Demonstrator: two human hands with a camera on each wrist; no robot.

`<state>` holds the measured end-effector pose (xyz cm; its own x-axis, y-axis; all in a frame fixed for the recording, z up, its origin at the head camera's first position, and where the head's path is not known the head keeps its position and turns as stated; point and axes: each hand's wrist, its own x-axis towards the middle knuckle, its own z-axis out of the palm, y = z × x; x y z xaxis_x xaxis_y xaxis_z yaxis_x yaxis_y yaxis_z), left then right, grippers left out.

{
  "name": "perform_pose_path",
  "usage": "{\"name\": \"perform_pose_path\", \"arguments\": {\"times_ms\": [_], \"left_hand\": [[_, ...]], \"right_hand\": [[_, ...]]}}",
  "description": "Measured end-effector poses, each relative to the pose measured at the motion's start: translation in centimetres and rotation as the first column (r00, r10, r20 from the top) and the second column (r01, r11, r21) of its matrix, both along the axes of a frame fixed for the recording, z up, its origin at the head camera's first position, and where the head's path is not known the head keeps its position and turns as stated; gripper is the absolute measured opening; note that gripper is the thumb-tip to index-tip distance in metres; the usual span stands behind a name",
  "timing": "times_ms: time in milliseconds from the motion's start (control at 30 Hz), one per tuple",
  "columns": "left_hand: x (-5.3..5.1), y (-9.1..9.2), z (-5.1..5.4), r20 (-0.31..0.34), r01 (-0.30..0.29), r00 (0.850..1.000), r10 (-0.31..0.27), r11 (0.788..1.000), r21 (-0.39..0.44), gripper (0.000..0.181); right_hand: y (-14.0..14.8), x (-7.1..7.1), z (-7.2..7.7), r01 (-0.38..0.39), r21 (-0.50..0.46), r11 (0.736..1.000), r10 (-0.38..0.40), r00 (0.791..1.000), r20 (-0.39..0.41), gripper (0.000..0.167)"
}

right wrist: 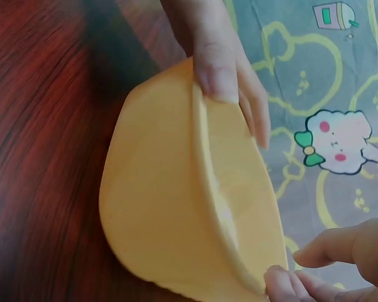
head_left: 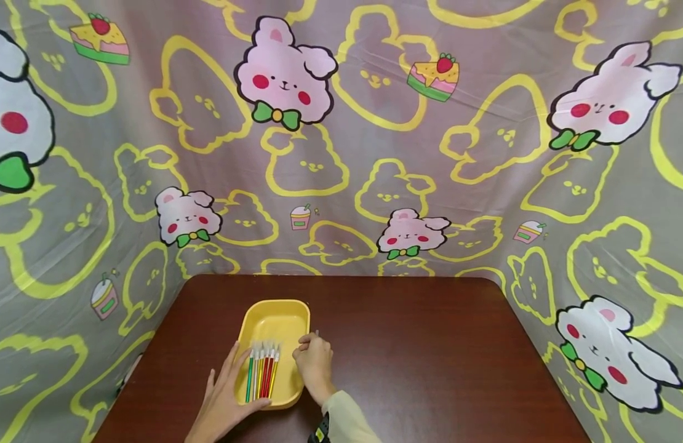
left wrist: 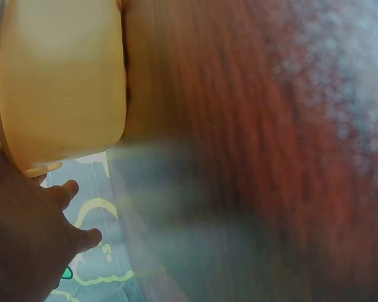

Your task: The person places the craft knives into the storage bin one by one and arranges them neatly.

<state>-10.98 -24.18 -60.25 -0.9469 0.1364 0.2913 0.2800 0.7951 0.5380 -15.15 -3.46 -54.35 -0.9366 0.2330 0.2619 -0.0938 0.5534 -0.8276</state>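
Note:
A yellow tray (head_left: 293, 303) lies on the table, longer front to back than it is wide. Inside, several slim pens or brushes (head_left: 262, 375) with pale tips lie side by side, in green, silver, yellow and red. My left hand (head_left: 224, 394) grips the tray's near left corner, thumb over the rim and fingers along the outer side. At the right rim, my right hand (head_left: 315, 363) has its fingers curled and seems to pinch the edge. A small grey tip shows beyond these fingers, too little to identify. In the right wrist view, fingertips (right wrist: 282, 283) touch the rim.
The dark brown wooden table (head_left: 419, 344) extends to the right of the tray and behind it. A patterned cloth (head_left: 341, 154) with bunny faces hangs along the back and both sides.

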Motion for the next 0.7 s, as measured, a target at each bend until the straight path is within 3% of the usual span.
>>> {"name": "perform_pose_path", "arguments": {"times_ms": [367, 700], "left_hand": [[0.1, -0.1, 0.2, 0.021, 0.001, 1.000, -0.001, 1.000, -0.002, 0.114], [0.0, -0.1, 0.1, 0.004, 0.005, 1.000, -0.005, 1.000, 0.010, 0.115]], "right_hand": [[1.5, -0.1, -1.0, 0.067, -0.005, 0.998, -0.067, 0.997, -0.035, 0.014], [2.4, -0.2, -2.3, 0.076, -0.056, 0.996, -0.074, 0.997, 0.025, 0.015]]}}
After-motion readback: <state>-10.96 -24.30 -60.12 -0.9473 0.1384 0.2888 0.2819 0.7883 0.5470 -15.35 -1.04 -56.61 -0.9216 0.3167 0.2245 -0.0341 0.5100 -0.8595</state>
